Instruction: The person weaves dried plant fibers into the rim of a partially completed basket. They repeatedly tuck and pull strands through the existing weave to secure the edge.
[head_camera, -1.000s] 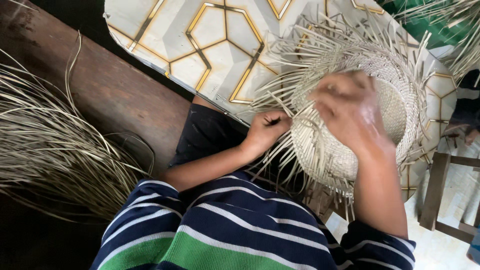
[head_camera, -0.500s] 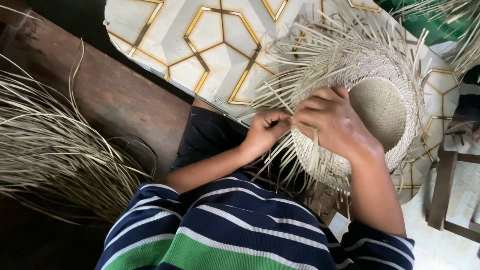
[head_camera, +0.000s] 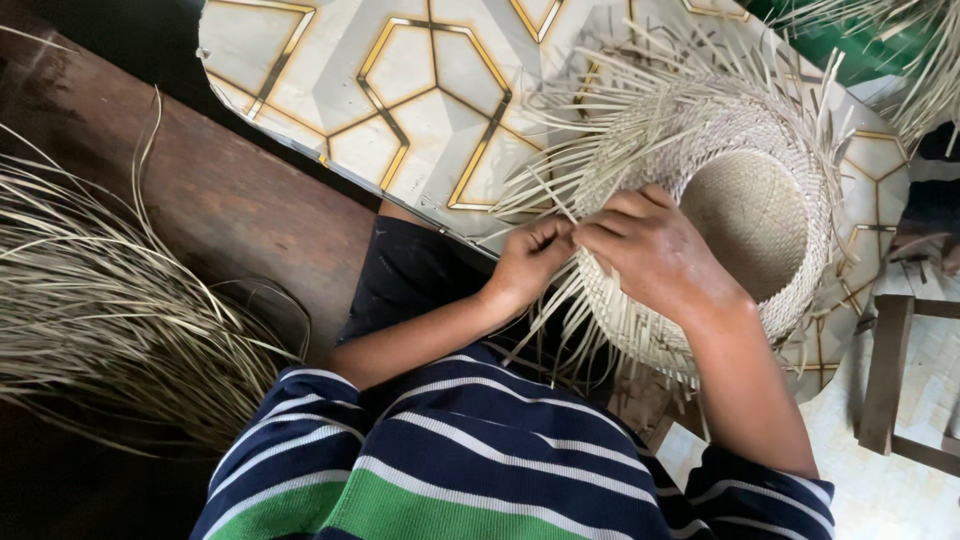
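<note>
The woven hat (head_camera: 750, 215) is pale, matt straw, its plaiting tight and ribbed, with loose flat strips (head_camera: 560, 190) fraying just beside the pinching fingers. Left of the grip, the dry straw bundle (head_camera: 90, 300) looks fibrous and dull on dark, worn wood (head_camera: 230, 190). Beyond the hat lies smooth, faintly glossy patterned sheeting (head_camera: 400, 90).

Right hand (head_camera: 655, 255) hides part of woven hat (head_camera: 745, 205) rim; straw bundle (head_camera: 90, 310) cut off at left edge.
</note>
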